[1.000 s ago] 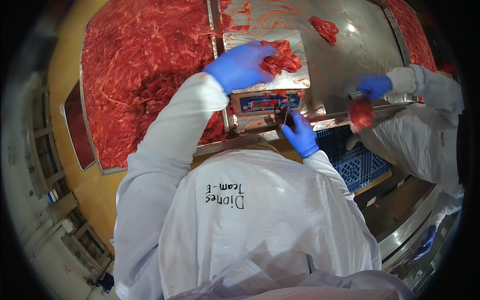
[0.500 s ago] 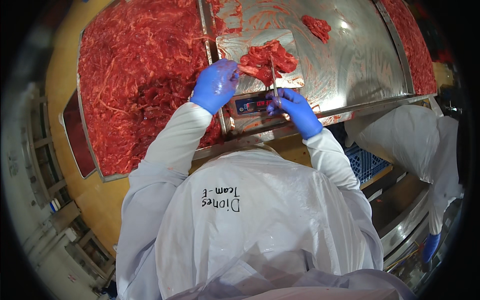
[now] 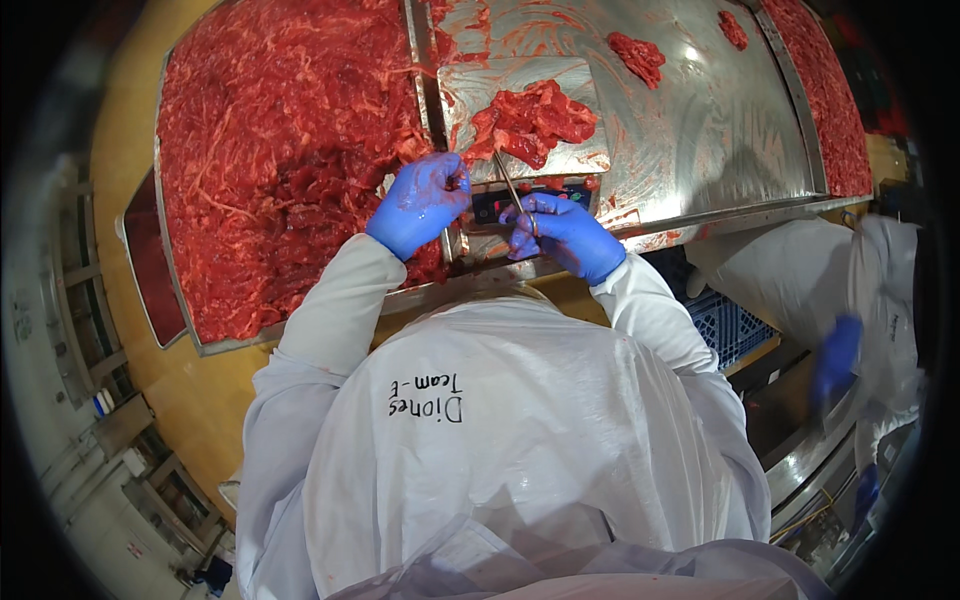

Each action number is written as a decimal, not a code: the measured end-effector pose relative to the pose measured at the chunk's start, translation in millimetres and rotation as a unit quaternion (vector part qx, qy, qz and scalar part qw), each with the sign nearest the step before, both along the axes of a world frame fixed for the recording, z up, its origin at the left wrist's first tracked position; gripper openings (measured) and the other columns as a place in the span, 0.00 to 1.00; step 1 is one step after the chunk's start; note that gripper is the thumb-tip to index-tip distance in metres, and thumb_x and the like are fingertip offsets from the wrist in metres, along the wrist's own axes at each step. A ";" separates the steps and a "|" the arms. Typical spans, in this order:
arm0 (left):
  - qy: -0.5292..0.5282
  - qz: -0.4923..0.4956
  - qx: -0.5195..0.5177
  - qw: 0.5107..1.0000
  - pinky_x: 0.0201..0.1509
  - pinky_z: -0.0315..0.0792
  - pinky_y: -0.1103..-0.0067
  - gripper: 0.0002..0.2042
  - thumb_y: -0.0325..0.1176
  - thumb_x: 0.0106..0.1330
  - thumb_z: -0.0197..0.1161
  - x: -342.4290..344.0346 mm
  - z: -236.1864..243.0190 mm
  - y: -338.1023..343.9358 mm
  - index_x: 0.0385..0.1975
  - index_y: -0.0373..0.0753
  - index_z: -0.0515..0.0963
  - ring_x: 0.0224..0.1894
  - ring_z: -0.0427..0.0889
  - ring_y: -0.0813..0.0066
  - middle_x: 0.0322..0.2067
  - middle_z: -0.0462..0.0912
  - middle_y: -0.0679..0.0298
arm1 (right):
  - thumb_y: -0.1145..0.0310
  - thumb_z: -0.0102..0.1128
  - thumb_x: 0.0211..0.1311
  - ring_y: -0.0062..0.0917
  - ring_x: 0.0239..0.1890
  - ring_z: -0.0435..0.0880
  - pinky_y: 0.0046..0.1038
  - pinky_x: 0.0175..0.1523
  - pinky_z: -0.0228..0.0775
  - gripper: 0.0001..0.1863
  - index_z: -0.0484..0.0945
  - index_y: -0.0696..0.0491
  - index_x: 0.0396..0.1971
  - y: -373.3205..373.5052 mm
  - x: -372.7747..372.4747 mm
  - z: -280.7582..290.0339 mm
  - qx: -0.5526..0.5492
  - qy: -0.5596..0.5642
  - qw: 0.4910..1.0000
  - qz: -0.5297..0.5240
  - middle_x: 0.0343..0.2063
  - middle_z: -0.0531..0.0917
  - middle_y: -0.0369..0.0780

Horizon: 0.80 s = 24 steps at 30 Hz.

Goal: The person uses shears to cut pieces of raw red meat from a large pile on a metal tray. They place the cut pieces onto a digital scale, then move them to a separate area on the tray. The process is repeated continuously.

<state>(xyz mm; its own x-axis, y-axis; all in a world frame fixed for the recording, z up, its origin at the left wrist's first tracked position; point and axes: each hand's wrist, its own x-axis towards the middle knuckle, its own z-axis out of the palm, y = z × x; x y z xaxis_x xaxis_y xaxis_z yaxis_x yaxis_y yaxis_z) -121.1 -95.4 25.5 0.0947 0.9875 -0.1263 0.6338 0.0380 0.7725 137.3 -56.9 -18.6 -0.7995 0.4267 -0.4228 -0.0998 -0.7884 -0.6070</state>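
My right hand (image 3: 568, 238), in a blue glove, is closed around slim metal scissors (image 3: 508, 182) whose tips point up to the near edge of a red meat piece (image 3: 540, 118). That meat lies on the steel plate (image 3: 582, 75) of a scale. Part of the scale's dark display panel (image 3: 488, 207) shows beside my right hand; the rest is behind the hand and scissors. My left hand (image 3: 418, 205), also gloved in blue, has its fingers curled together just left of the panel. Whatever it pinches, if anything, is too small to make out.
A big tray of red meat trimmings (image 3: 290, 150) fills the left side. Two smaller meat pieces, one nearer (image 3: 638, 58) and one farther right (image 3: 733, 30), lie on the steel table (image 3: 720, 130). A co-worker's sleeve (image 3: 790, 265) and blue crates (image 3: 735, 328) are at right.
Both hands have drawn back toward me, the left letting go of the meat's edge. The scissors now tilt left, out of the meat's middle. Another meat piece appears at the far right.
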 end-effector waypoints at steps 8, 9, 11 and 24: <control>-0.129 -0.019 -0.048 0.990 0.41 0.71 0.76 0.03 0.21 0.61 0.63 2.2 -11.1 -20.1 0.33 0.34 0.78 0.34 0.74 0.77 0.26 0.75 0.63 | 0.65 0.63 0.74 0.27 0.40 0.88 0.32 0.53 0.81 0.12 0.81 0.57 0.48 24.9 -33.6 11.8 -0.024 0.001 0.998 -0.057 0.39 0.87 0.39; -0.141 -0.002 -0.044 0.989 0.41 0.73 0.72 0.03 0.23 0.61 0.63 -4.1 -14.0 -23.3 0.33 0.35 0.78 0.34 0.76 0.69 0.27 0.77 0.59 | 0.65 0.63 0.75 0.27 0.40 0.88 0.33 0.53 0.82 0.11 0.81 0.57 0.48 19.2 -35.0 15.4 -0.034 0.015 0.997 -0.062 0.38 0.87 0.39; -0.166 0.032 -0.035 0.985 0.41 0.77 0.64 0.04 0.28 0.60 0.64 -18.2 -20.7 -30.4 0.32 0.35 0.78 0.34 0.82 0.52 0.30 0.81 0.50 | 0.66 0.61 0.75 0.28 0.39 0.86 0.35 0.53 0.82 0.12 0.81 0.58 0.49 24.5 -41.4 25.9 -0.082 0.023 0.995 -0.051 0.37 0.86 0.41; 0.302 0.195 0.217 0.907 0.55 0.79 0.65 0.11 0.33 0.64 0.69 -137.3 -21.8 -63.7 0.45 0.37 0.84 0.48 0.86 0.57 0.47 0.87 0.53 | 0.70 0.70 0.66 0.28 0.39 0.90 0.32 0.53 0.83 0.17 0.82 0.61 0.51 -27.4 -18.7 -11.9 0.082 -0.067 0.964 0.244 0.41 0.88 0.41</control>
<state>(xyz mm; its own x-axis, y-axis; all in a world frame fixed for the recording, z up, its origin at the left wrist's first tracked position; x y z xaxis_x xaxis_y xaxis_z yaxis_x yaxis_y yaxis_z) -258.4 -159.1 3.7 -0.2304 0.9000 0.3700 0.9504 0.1266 0.2840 118.6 -84.4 -30.5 -0.8653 0.0837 -0.4942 0.3459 -0.6139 -0.7096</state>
